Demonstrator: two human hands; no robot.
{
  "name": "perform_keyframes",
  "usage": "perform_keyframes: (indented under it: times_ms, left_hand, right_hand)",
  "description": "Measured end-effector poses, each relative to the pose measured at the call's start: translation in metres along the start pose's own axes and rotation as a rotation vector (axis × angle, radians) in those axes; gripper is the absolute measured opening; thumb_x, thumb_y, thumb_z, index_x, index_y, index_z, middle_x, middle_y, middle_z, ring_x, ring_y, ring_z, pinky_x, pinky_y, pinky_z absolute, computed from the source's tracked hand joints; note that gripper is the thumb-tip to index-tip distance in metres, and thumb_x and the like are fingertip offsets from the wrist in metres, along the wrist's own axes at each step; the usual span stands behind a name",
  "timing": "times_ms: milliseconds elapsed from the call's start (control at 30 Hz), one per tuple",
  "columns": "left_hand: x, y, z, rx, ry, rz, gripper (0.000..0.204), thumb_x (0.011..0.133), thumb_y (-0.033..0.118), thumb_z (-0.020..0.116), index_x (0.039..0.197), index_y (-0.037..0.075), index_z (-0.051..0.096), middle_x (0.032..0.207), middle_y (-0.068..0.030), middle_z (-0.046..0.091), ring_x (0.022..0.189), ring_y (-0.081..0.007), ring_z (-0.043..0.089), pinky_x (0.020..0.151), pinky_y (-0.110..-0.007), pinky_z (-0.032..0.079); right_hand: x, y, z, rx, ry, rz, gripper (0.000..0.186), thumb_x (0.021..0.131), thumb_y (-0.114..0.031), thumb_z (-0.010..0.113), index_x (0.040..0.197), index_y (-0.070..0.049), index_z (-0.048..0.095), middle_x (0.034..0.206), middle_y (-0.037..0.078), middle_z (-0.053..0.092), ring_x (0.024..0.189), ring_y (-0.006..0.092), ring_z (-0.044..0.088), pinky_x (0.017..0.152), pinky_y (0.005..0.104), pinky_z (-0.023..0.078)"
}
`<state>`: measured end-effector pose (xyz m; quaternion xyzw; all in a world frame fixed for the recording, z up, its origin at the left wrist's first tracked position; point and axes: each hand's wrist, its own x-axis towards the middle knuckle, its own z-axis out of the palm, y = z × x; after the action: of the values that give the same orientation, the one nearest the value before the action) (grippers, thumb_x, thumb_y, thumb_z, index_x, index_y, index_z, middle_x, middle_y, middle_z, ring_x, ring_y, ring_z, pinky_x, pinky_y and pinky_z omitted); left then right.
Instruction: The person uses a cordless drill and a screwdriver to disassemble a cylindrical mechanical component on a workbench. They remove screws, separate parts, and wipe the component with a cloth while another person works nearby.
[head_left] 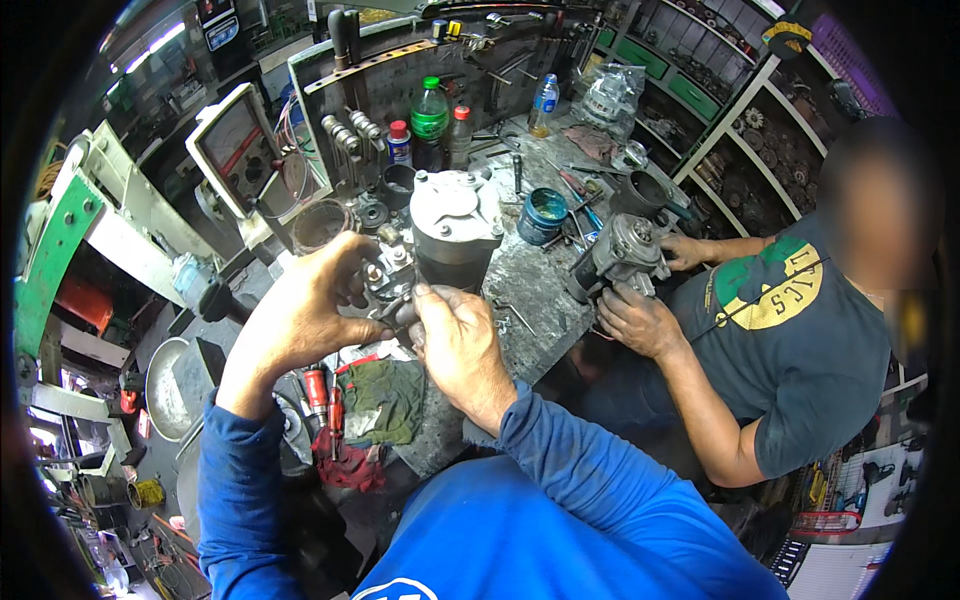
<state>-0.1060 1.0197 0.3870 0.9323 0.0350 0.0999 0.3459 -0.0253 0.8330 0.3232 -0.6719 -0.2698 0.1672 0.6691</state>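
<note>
A large upright cylindrical motor, with a light metal cap and dark body, stands on the workbench. Beside its lower left is a metal fitting with bolts. My left hand curls round this fitting, thumb low toward my other hand, its fingertips partly hidden. My right hand is closed in a pinch just below the fitting, on something small and dark that I cannot make out. Below my hands lie a green rag, a red-handled screwdriver and a red cloth.
At the right a co-worker holds another starter motor. A blue tub, bottles and scattered tools occupy the bench's back. A meter box stands left, above a metal bowl. Parts shelves line the back right.
</note>
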Motion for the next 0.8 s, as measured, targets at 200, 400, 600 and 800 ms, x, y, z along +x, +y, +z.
perform_keyframes:
  times_ms: [200,400,600,800]
  left_hand:
    - [0.000,0.000,0.002,-0.001,0.008,0.010,0.074,0.066,0.015,0.095,0.132,0.004,0.061,0.106,-0.0134,0.072,0.094,-0.0254,0.071,0.087,-0.040,0.059]
    - [0.001,0.001,0.000,-0.005,0.002,0.026,0.073,0.065,0.013,0.096,0.129,0.004,0.062,0.103,-0.0124,0.071,0.096,-0.0259,0.071,0.088,-0.039,0.058]
    - [0.001,-0.001,-0.003,0.013,-0.033,-0.033,0.084,0.060,0.014,0.098,0.134,0.002,0.061,0.109,-0.0117,0.071,0.097,-0.0228,0.068,0.090,-0.038,0.057]
    - [0.000,0.003,-0.007,-0.044,-0.072,-0.025,0.082,0.065,0.020,0.097,0.137,0.006,0.060,0.114,-0.0146,0.068,0.104,-0.0339,0.069,0.093,-0.043,0.056]
  right_hand:
    - [-0.001,0.003,0.004,0.060,-0.013,0.033,0.030,0.102,-0.018,0.066,0.083,0.005,0.068,0.069,0.015,0.067,0.064,0.0186,0.064,0.061,0.0380,0.050]
    - [0.001,-0.011,-0.012,-0.063,-0.131,-0.121,0.024,0.104,-0.014,0.064,0.088,0.003,0.067,0.072,0.013,0.065,0.063,0.0207,0.061,0.060,0.0370,0.048]
    - [0.030,-0.039,-0.114,-0.293,0.167,-0.235,0.019,0.100,-0.016,0.071,0.092,0.000,0.071,0.075,0.007,0.068,0.068,0.0122,0.062,0.062,0.0327,0.051]
    - [0.238,0.096,-0.179,-0.804,0.274,-0.059,0.028,0.087,-0.018,0.071,0.102,0.004,0.076,0.103,0.028,0.077,0.097,0.0402,0.077,0.090,0.0443,0.059]
